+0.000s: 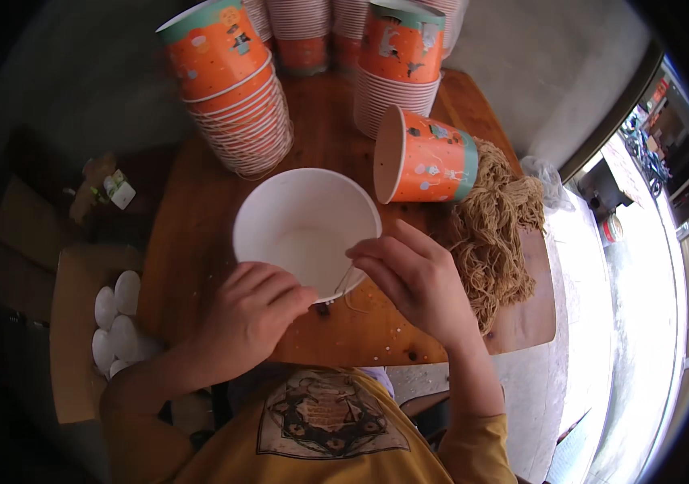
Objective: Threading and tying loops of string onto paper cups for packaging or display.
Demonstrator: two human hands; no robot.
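Note:
A large paper bucket (302, 198), white inside, stands in front of me with its mouth tipped up toward me. My left hand (260, 310) is closed on its near left rim, the thumb reaching along the edge. At the near right rim, my right hand (410, 278) pinches a thin tan string (347, 284) between thumb and fingertips. The string runs down at the rim, and a loose end hangs outside. Whether it passes through a hole in the wall is too small to tell.
A heap of tan strings (499, 234) lies at the table's right, beside an orange-and-green bucket (429, 161) on its side. Nested bucket stacks (239, 105) (397, 73) stand at the back of the wooden table (191, 234). A cardboard box (78, 323) with white round pieces is at lower left.

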